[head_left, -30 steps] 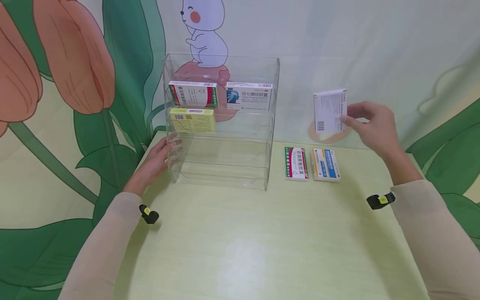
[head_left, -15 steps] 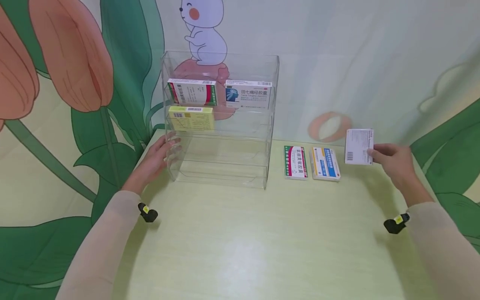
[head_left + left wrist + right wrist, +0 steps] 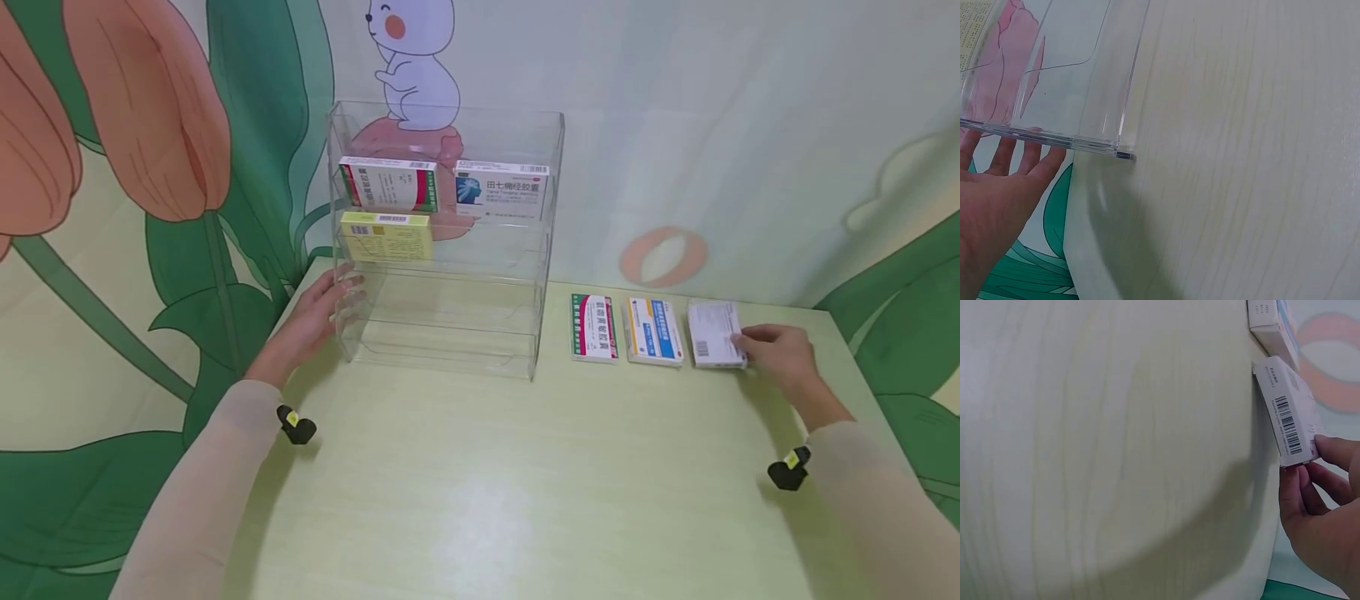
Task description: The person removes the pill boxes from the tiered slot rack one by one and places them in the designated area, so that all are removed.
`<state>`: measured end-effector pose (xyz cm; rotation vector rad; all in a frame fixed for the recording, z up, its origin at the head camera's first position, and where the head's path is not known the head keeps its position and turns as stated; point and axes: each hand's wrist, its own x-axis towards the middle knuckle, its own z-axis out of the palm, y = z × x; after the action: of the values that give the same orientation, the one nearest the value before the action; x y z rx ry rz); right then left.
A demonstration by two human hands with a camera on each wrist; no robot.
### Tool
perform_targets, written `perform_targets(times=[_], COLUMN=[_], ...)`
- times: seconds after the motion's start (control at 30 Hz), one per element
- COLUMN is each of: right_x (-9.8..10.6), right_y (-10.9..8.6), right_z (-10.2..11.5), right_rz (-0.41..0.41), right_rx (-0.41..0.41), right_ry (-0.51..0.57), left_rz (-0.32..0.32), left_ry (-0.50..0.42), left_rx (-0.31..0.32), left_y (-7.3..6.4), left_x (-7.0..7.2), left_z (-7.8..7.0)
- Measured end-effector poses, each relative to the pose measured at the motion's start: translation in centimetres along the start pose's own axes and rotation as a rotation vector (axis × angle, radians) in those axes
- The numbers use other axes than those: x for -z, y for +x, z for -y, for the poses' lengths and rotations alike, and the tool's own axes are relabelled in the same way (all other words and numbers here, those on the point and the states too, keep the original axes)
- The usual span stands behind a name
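Fingers of the right hand point(image 3: 783, 358) pinch the white box point(image 3: 712, 332), best released once flat; the left hand point(image 3: 306, 321), fingers extended, touches the rack point(image 3: 446, 352).

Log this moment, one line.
left hand: touching clear rack | right hand: pinching white box | yellow box: in clear rack

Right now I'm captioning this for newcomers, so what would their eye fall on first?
Likely the clear rack, with the left hand at its left side, at the back left of the table. Next, perhaps, the white box the right hand pinches, the rightmost in a row of three boxes. Big orange tulips on the backdrop, at far left, also stand out.
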<state>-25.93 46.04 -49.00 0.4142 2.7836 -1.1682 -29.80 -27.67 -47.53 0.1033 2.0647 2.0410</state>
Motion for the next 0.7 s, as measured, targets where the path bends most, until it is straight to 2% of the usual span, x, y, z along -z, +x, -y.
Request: perform_targets(times=[0.17, 0.37, 0.7], right_x=[-0.6, -1.2, -1.3], right_y=[-0.1, 0.2, 0.6], right_z=[-0.8, -1.3, -0.1], right_rz=[0.009, 0.001, 0.021], right_rx=[-0.091, -0.112, -0.141], right_ry=[0.013, 0.031, 0.005], left_rz=[0.013, 0.011, 0.008], left_ry=[-0.006, -0.01, -0.027], left_rx=[-0.01, -0.011, -0.037], left_y=[0.0, -0.1, -0.1], left_x=[-0.3, -0.4, -0.2], left_z=[0.0, 0.0, -0.1])
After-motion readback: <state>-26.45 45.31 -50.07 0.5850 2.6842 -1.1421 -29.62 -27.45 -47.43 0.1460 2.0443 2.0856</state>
